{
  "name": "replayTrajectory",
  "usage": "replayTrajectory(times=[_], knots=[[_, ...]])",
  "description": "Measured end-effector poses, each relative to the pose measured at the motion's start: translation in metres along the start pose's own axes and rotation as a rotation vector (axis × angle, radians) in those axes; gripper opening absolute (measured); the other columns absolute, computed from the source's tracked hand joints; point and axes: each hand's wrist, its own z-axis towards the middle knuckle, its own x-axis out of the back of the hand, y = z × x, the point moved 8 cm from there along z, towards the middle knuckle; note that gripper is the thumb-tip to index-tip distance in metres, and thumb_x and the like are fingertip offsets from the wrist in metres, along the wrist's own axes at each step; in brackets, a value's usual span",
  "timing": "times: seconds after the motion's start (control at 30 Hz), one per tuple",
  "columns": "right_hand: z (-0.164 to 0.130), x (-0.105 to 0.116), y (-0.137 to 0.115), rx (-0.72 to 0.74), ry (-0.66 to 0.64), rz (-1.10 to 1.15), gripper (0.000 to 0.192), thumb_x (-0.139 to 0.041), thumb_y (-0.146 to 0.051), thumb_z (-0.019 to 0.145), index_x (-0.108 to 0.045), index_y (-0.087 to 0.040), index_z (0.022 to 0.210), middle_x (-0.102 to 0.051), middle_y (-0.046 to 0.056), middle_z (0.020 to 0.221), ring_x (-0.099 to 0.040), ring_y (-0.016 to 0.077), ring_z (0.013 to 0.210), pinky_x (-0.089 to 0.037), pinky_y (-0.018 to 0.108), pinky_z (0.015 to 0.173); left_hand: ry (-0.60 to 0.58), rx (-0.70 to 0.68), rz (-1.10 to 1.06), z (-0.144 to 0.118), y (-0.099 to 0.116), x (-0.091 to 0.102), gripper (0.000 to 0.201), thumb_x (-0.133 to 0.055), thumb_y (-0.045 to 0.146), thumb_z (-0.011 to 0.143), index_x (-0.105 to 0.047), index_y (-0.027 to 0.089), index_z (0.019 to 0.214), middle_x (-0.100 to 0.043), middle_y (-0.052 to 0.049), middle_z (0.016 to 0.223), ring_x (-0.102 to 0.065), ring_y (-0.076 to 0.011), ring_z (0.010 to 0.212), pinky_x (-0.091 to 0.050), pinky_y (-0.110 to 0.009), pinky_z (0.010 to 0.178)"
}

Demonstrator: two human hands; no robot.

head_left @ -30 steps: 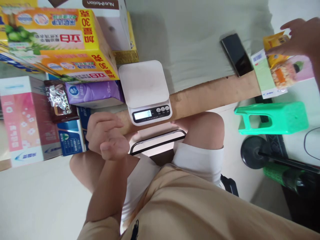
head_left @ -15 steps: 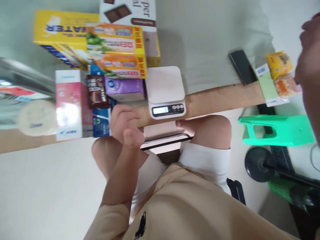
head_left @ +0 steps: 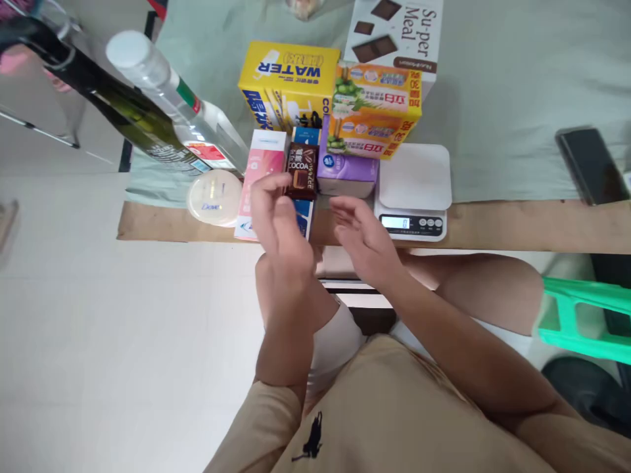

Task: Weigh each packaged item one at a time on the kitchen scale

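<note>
Hovering mid-frame: left hand [head_left: 279, 220] and right hand [head_left: 362, 240] both empty, fingers loosely open, nearest cocoa packet [head_left: 302, 172]; scale [head_left: 414, 190] right, unloaded.

The cocoa packet [head_left: 302, 171] is dark brown with white lettering. The box [head_left: 262, 172] just beside it is pink and white, the pack [head_left: 346, 172] purple, the scale [head_left: 415, 190] white, and the cloth [head_left: 493, 98] seems pale grey-green.

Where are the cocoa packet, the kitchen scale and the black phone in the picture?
cocoa packet [head_left: 302, 172], head view, on its brown front near the word COCOA.
kitchen scale [head_left: 415, 176], head view, on the bare white weighing plate.
black phone [head_left: 591, 164], head view, on the middle of its dark screen.
</note>
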Motion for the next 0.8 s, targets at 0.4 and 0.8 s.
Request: replayTrajectory(times=[0.4,0.8], knots=[[0.033,-0.024,0.006,-0.156,-0.017,0.048,0.032,-0.052,-0.043,0.098,-0.073,-0.028,0.118,-0.068,0.005,0.143,-0.056,0.0258,0.146,-0.039,0.05,0.136,-0.276,0.145,0.07,-0.015,-0.047,-0.028,0.057,-0.044,0.075,0.102,-0.056,0.042,0.146,-0.05,-0.005,0.159,-0.041,-0.03,0.157,-0.028,-0.056,0.135],[0.024,-0.023,0.005,-0.167,-0.078,0.175,0.038,-0.059,-0.055,0.093,-0.076,-0.026,0.111,-0.071,0.003,0.139,-0.058,0.0242,0.146,-0.042,0.046,0.135,-0.178,0.056,0.177,-0.017,-0.023,-0.022,0.046,-0.045,0.068,0.105,-0.059,0.04,0.139,-0.056,-0.006,0.15,-0.045,-0.0288,0.152,-0.034,-0.056,0.132]])
